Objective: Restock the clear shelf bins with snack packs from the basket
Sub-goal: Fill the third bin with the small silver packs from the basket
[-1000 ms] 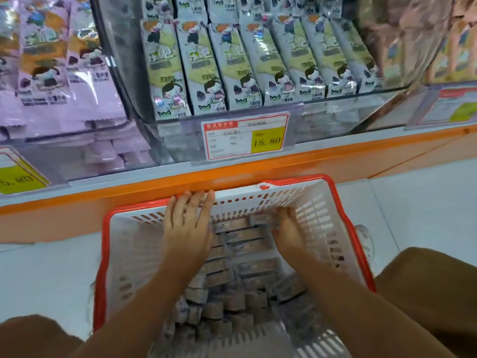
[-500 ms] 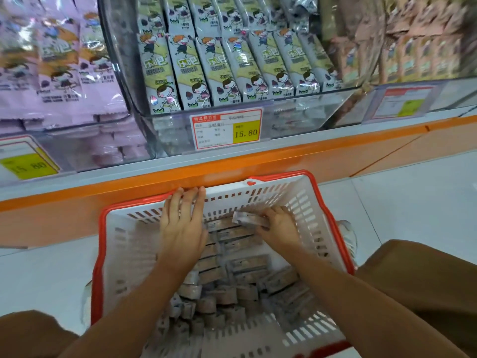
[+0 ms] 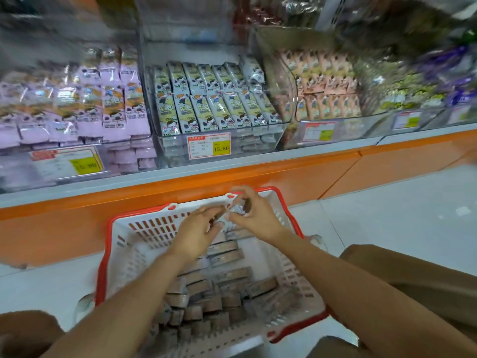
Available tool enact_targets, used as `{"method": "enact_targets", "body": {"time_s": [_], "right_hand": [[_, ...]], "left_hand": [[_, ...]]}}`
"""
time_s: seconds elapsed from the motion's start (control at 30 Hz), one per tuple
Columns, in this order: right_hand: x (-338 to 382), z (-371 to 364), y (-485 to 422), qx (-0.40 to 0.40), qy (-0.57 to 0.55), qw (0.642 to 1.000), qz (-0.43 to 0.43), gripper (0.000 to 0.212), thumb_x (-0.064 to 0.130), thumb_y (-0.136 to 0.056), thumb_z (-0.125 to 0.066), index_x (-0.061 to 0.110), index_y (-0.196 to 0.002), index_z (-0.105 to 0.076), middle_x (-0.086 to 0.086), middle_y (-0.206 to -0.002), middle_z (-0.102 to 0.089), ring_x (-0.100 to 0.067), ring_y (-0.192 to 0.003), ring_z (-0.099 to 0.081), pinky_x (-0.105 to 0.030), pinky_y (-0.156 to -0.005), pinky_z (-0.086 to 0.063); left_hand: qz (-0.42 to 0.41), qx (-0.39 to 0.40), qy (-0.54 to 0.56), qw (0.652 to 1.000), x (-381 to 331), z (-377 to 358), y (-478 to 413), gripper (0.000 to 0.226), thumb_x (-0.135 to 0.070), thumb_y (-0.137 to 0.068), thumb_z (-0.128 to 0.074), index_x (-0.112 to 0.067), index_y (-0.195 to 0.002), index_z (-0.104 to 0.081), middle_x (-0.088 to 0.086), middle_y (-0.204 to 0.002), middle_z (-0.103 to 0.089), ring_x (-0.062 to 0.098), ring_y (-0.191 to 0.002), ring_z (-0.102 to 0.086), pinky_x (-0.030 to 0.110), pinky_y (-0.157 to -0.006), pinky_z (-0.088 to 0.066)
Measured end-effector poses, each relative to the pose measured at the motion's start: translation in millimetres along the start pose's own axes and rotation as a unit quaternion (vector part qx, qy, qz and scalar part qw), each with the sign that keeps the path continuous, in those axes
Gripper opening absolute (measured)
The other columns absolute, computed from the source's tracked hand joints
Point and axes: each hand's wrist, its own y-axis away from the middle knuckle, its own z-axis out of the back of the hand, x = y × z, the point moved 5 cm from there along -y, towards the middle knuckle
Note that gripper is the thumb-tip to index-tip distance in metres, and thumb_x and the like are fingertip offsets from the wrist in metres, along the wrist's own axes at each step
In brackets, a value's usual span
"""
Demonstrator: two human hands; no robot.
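Above the far end of the basket (image 3: 152,228), both hands meet on one pack (image 3: 238,211). The right hand (image 3: 255,215) pinches it between thumb and fingertips. The left hand (image 3: 197,232) has fingers bent at the pack's near end; whether they grip or merely touch cannot be told through the blur. The pack is clear of the basket load and well below the middle bin (image 3: 258,146).

Risks, as judged: a pack held by its end may slip during the lift and drop to the floor (image 3: 387,218) or back into the basket. The middle bin appears nearly full at its top layer, so a pack pushed in carelessly may slide off or upset the rows.

Count: hands, two; basket, one; pack in hand, one seen; bins (image 3: 121,161) plainly seen, three; middle bin top layer, two rows of about seven; basket packs, dozens, not countable.
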Motion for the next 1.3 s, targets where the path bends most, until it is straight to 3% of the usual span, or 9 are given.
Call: {"method": "enact_targets", "body": {"time_s": [0.17, 0.3, 0.43, 0.57, 0.7, 0.8, 0.9, 1.17, 1.3], "right_hand": [[25, 12, 12, -0.038, -0.081, 0.996, 0.013, 0.069, 0.011, -0.082, -0.078, 0.018, -0.136, -0.036, -0.004, -0.114, -0.059, -0.011, -0.088, -0.059, -0.022, -0.076, -0.048], [33, 11, 24, 0.002, -0.024, 1.000, 0.016, 0.054, 0.014, -0.083, -0.078, 0.015, -0.122, -0.041, -0.001, -0.104, -0.056, -0.001, -0.081, -0.053, -0.017, -0.071, -0.044], [54, 19, 32, -0.032, -0.008, 0.997, 0.066, 0.033, 0.015, -0.086, -0.074, 0.013, -0.109, -0.050, -0.004, -0.098, -0.062, -0.011, -0.080, -0.055, -0.021, -0.069, -0.044], [88, 41, 34, -0.094, -0.023, 0.988, 0.117, 0.028, 0.013, -0.086, -0.072, 0.019, -0.107, -0.053, 0.003, -0.091, -0.062, -0.013, -0.077, -0.056, -0.032, -0.069, -0.049], [129, 66, 23, -0.150, -0.037, 0.976, 0.152, 0.029, 0.009, -0.087, -0.071, 0.013, -0.109, -0.052, 0.002, -0.090, -0.056, -0.009, -0.077, -0.052, -0.022, -0.071, -0.046], [154, 85, -3, -0.205, -0.011, 0.966, 0.156, 0.024, 0.010, -0.088, -0.070, 0.012, -0.106, -0.056, 0.005, -0.089, -0.058, 0.003, -0.075, -0.052, -0.016, -0.070, -0.046], [166, 101, -37, -0.264, 0.060, 0.954, 0.130, 0.018, 0.017, -0.090, -0.069, 0.012, -0.105, -0.061, 0.010, -0.086, -0.057, 0.003, -0.074, -0.053, -0.013, -0.067, -0.044], [172, 120, -111, -0.318, 0.207, 0.923, 0.069, 0.014, 0.027, -0.092, -0.065, 0.016, -0.102, -0.063, 0.002, -0.088, -0.063, -0.017, -0.076, -0.061, -0.036, -0.073, -0.051], [176, 118, -145, -0.309, 0.275, 0.910, 0.029, 0.021, 0.030, -0.093, -0.064, 0.016, -0.108, -0.064, 0.000, -0.087, -0.065, -0.017, -0.072, -0.062, -0.037, -0.073, -0.054]], "left_hand": [[0.039, -0.007, 0.150, 0.988, -13, 16, 5, 0.025, -0.021, -0.100, -0.056, -0.019, -0.124, -0.060, 0.002, -0.115, -0.067, 0.020, -0.103, -0.063, 0.040, -0.092, -0.051], [0.050, -0.037, 0.253, 0.965, -27, 30, 7, 0.018, -0.014, -0.101, -0.053, -0.020, -0.113, -0.065, 0.000, -0.110, -0.070, 0.016, -0.105, -0.065, 0.045, -0.098, -0.051], [0.019, -0.034, 0.281, 0.959, -49, 42, 8, 0.019, -0.018, -0.103, -0.051, -0.022, -0.109, -0.069, -0.003, -0.104, -0.072, 0.015, -0.100, -0.067, 0.040, -0.092, -0.053], [-0.049, -0.170, 0.081, 0.981, -66, 76, 10, 0.034, -0.033, -0.098, -0.041, -0.017, -0.110, -0.069, 0.001, -0.101, -0.066, 0.019, -0.093, -0.061, 0.040, -0.083, -0.049], [-0.132, -0.318, -0.123, 0.931, -91, 120, 19, 0.033, -0.019, -0.090, -0.044, -0.015, -0.117, -0.063, 0.003, -0.116, -0.056, 0.024, -0.113, -0.049, 0.037, -0.096, -0.033], [-0.121, -0.309, -0.232, 0.915, -90, 137, 5, 0.044, -0.013, -0.088, -0.051, -0.016, -0.131, -0.055, 0.008, -0.138, -0.051, 0.029, -0.137, -0.037, 0.048, -0.117, -0.019], [-0.078, -0.276, -0.306, 0.908, -73, 140, -11, 0.057, -0.023, -0.092, -0.043, -0.016, -0.148, -0.041, 0.008, -0.156, -0.038, 0.027, -0.150, -0.021, 0.050, -0.122, 0.001], [-0.077, -0.285, -0.362, 0.884, -55, 126, -22, 0.064, -0.033, -0.094, -0.031, -0.016, -0.156, -0.026, 0.010, -0.161, -0.027, 0.028, -0.151, -0.019, 0.050, -0.122, 0.003], [-0.089, -0.295, -0.360, 0.881, -51, 126, -26, 0.065, -0.032, -0.092, -0.032, -0.015, -0.155, -0.028, 0.011, -0.160, -0.028, 0.029, -0.149, -0.022, 0.049, -0.122, 0.003]]}}
